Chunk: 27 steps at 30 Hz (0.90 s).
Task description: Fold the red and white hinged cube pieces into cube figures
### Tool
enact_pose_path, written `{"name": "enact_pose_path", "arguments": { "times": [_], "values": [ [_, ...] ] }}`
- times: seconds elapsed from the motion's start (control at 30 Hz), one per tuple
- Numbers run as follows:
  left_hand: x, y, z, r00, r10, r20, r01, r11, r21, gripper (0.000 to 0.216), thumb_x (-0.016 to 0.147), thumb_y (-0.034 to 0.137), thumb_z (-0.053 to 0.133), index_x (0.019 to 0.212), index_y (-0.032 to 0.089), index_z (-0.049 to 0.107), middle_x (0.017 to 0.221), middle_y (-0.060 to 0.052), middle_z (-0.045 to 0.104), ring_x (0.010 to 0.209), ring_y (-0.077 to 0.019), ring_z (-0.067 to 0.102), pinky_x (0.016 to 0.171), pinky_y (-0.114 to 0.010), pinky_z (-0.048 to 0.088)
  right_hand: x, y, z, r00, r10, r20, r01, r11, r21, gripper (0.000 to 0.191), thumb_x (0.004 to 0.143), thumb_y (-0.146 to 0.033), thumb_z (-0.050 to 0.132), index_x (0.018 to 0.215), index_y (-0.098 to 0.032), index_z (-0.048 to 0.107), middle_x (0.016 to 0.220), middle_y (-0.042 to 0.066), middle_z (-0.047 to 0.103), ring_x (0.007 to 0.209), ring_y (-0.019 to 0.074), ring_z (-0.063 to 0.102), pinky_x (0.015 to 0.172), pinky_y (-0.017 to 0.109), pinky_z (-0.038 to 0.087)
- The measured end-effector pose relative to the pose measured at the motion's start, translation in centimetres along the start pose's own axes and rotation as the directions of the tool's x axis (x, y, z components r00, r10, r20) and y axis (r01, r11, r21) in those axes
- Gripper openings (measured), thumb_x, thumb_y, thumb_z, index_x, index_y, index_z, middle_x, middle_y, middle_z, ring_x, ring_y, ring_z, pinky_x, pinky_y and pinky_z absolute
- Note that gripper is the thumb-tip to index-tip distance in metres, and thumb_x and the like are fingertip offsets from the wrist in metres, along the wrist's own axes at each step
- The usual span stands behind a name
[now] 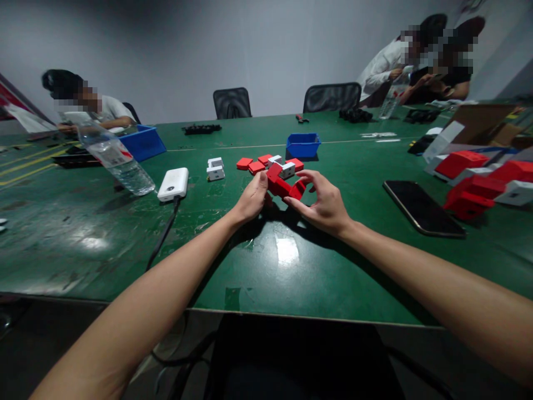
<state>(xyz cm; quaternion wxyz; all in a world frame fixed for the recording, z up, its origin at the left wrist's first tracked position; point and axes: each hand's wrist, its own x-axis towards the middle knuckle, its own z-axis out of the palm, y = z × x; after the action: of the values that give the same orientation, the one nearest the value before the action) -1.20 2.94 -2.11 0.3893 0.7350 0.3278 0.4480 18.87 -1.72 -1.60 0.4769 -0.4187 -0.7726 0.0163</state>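
A red plastic bracket (pixel 280 182) is held above the table between my two hands. My left hand (pixel 253 199) is closed around its left end, thumb on top. At the other end, the curled fingers and thumb of my right hand (pixel 322 201) pinch the bracket's lower right part. Just beyond lie several small red blocks (pixel 244 164) and white parts (pixel 287 170), partly hidden by the bracket. A separate white U-shaped part (pixel 215 169) stands to the left of this group.
A white power bank (pixel 173 184) with a black cable and a water bottle (pixel 120 161) are on the left. A phone (pixel 422 208) and red-and-white parts (pixel 474 194) lie right. Blue bins (pixel 303 145) stand farther back. People sit across the green table (pixel 258 278).
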Motion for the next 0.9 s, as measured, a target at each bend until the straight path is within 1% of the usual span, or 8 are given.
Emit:
{"name": "enact_pose_path", "arguments": {
  "times": [0.2,0.27,0.33,0.43,0.57,0.7,0.8,0.9],
  "values": [
    [0.0,0.1,0.1,0.999,0.051,-0.018,-0.051,0.999,-0.012,0.067,0.085,0.081,0.04,0.118,0.022,0.044,0.082,-0.003,0.061,0.053,-0.0116,0.056,0.048,-0.025,0.045,-0.1,0.2,-0.1,0.996,0.015,0.087,-0.016,1.0,0.019,0.053,0.077,-0.038,0.077,0.122,-0.021,0.055,0.115,0.012,0.069,0.101,0.0287,0.067,0.091,0.044,0.051],
    [-0.1,0.3,0.2,0.994,0.096,-0.047,-0.094,0.995,0.03,0.067,0.083,0.079,0.048,0.117,0.022,0.043,0.085,-0.003,0.062,0.056,-0.0111,0.056,0.051,-0.025,0.045,-0.1,0.2,0.0,0.989,0.042,0.14,-0.047,0.998,0.03,0.055,0.075,-0.032,0.076,0.124,-0.021,0.053,0.109,0.01,0.071,0.096,0.0272,0.068,0.087,0.041,0.053],
    [-0.3,0.6,0.3,0.987,0.15,-0.054,-0.145,0.985,0.095,0.065,0.082,0.075,0.056,0.116,0.022,0.043,0.093,-0.005,0.064,0.066,-0.0131,0.06,0.059,-0.026,0.049,-0.1,0.2,0.2,0.98,0.082,0.182,-0.093,0.994,0.056,0.059,0.073,-0.027,0.076,0.126,-0.021,0.051,0.104,0.008,0.072,0.09,0.0257,0.07,0.079,0.037,0.054],
    [-0.8,1.2,0.6,0.964,0.266,0.014,-0.263,0.938,0.227,0.06,0.081,0.059,0.069,0.119,0.019,0.044,0.105,-0.008,0.063,0.087,-0.0176,0.063,0.073,-0.029,0.052,-0.2,0.2,0.3,0.968,0.119,0.221,-0.149,0.981,0.123,0.065,0.071,-0.029,0.076,0.129,-0.022,0.047,0.103,0.008,0.074,0.085,0.0248,0.071,0.072,0.034,0.054],
    [-1.1,1.5,0.9,0.904,0.395,0.163,-0.426,0.817,0.389,0.062,0.081,0.039,0.073,0.131,0.021,0.041,0.114,-0.01,0.057,0.092,-0.0181,0.06,0.073,-0.029,0.053,-0.3,0.0,0.2,0.971,0.095,0.221,-0.136,0.974,0.18,0.072,0.071,-0.031,0.075,0.134,-0.024,0.042,0.113,0.009,0.072,0.092,0.0257,0.071,0.079,0.035,0.055],
    [-1.2,1.4,1.0,0.898,0.388,0.206,-0.439,0.773,0.458,0.062,0.081,0.031,0.069,0.135,0.025,0.039,0.121,-0.011,0.055,0.085,-0.0169,0.061,0.069,-0.03,0.052,-0.3,-0.1,0.1,0.971,0.088,0.224,-0.134,0.972,0.195,0.078,0.071,-0.033,0.077,0.138,-0.025,0.039,0.111,0.008,0.072,0.089,0.0253,0.071,0.079,0.036,0.055],
    [-1.3,1.4,1.1,0.917,0.35,0.189,-0.397,0.773,0.495,0.064,0.083,0.035,0.068,0.136,0.025,0.034,0.121,-0.012,0.058,0.079,-0.016,0.062,0.069,-0.031,0.052,-0.2,-0.2,0.0,0.97,0.087,0.227,-0.131,0.974,0.186,0.075,0.072,-0.033,0.075,0.137,-0.025,0.039,0.112,0.008,0.071,0.088,0.0248,0.07,0.08,0.036,0.055],
    [-1.4,1.3,1.1,0.934,0.293,0.204,-0.357,0.791,0.498,0.065,0.086,0.035,0.066,0.139,0.023,0.029,0.117,-0.012,0.062,0.074,-0.0153,0.062,0.065,-0.029,0.05,-0.1,-0.1,0.0,0.982,0.036,0.185,-0.065,0.986,0.152,0.07,0.075,-0.033,0.073,0.136,-0.024,0.04,0.119,0.011,0.068,0.095,0.0267,0.07,0.084,0.038,0.054]
  ]
}}
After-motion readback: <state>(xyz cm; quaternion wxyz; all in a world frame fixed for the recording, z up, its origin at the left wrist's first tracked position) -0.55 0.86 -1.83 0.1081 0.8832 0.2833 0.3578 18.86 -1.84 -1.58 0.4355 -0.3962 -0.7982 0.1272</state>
